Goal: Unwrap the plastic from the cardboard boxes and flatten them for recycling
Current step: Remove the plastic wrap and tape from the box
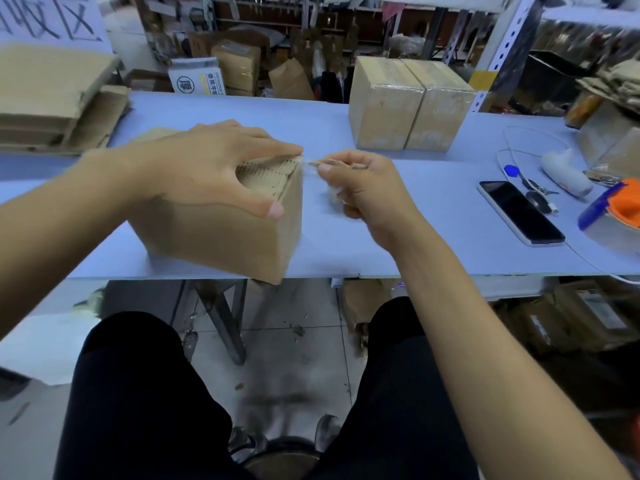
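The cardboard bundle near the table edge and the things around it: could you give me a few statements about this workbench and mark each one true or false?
1. The left hand presses down on the cardboard bundle. True.
2. The right hand lies flat and empty on the table. False: its fingers pinch a thin strip of plastic coming off the bundle's corner.
3. A phone lies screen up, to the right of the hands. True.
4. The two wrapped boxes at the back are stacked one on the other. False: they stand side by side.
5. Flattened cardboard is piled at the left. True.
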